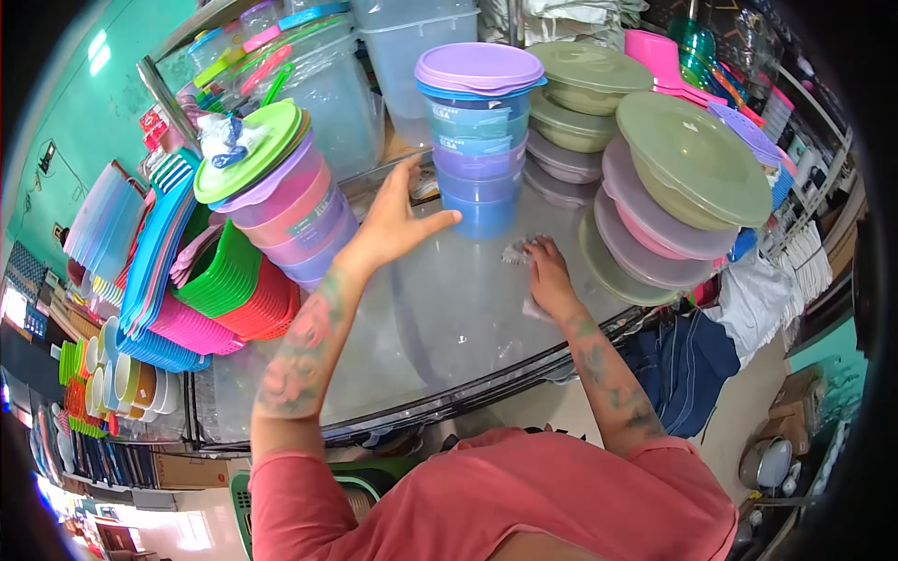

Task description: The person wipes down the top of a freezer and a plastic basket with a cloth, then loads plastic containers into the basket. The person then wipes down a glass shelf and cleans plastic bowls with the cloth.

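Observation:
My left hand (398,220) is open beside a tall stack of blue and purple plastic tubs (480,159) topped with a purple lid (479,67). Its thumb points at the stack's lower side; I cannot tell whether it touches. On the glass table top (449,318), to the right of that stack, my right hand (552,278) is closed on a crumpled greyish cloth (517,251), pressed flat against the glass. Right of this hand rise lidded bowls (687,168) in green, pink and purple, stacked and leaning slightly.
To the left stand pink and purple tubs (295,210) under green lids, and nested green baskets (224,271) and red baskets (267,304). Clear bins (421,65) are at the back. A pink dipper (659,61) lies behind the bowls. Dark fabric (687,365) hangs past the table's right edge.

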Tool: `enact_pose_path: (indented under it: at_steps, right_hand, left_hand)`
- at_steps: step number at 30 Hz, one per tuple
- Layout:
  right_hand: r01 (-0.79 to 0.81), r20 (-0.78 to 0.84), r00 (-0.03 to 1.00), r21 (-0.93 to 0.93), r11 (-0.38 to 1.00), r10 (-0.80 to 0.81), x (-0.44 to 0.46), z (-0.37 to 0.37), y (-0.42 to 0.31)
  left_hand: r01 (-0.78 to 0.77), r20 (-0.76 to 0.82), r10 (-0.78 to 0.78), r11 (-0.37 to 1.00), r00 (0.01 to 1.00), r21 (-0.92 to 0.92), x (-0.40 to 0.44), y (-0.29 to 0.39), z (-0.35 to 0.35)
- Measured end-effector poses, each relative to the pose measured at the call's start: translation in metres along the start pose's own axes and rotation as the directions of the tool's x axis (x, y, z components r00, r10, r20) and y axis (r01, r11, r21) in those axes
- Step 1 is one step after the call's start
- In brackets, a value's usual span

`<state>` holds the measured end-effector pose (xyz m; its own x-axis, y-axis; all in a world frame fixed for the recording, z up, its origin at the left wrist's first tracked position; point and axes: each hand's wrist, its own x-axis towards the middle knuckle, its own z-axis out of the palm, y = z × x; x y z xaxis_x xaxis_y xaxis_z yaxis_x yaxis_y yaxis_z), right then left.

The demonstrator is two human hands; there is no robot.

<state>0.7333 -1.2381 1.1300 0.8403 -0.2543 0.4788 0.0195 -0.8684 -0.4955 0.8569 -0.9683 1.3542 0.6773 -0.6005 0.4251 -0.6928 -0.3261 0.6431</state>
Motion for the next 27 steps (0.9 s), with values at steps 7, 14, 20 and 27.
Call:
enact_pose_path:
  at_steps: [7, 14, 20, 27]
  right_hand:
    - [-0.229, 0.15, 0.852, 0.968, 0.1, 0.501, 0.089, 0.021, 0.004]
    - [-0.351, 0.292, 0.92, 0.912, 0.215, 0.262, 0.097, 0.023, -0.034]
    - [-0.375, 0.359, 0.927, 0.861, 0.342, 0.112, 0.095, 0.047, -0.094]
    - [0.201, -0.076, 0.977, 0.046, 0.979, -0.197, 0.058, 0.085, -0.101]
  left_hand:
    - [0.111, 0.002, -0.12, 0.917, 0.993, -0.384, 0.05, -0.093, 0.108]
    - [0.035, -0.21, -0.132, 0.91, 0.969, -0.413, 0.024, -0.1, 0.11]
    - [0.158, -0.451, -0.118, 0.986, 0.885, 0.053, -0.044, -0.089, 0.082]
    - [0.267, -0.215, -0.233, 0.953, 0.948, 0.146, -0.151, 0.006, 0.086]
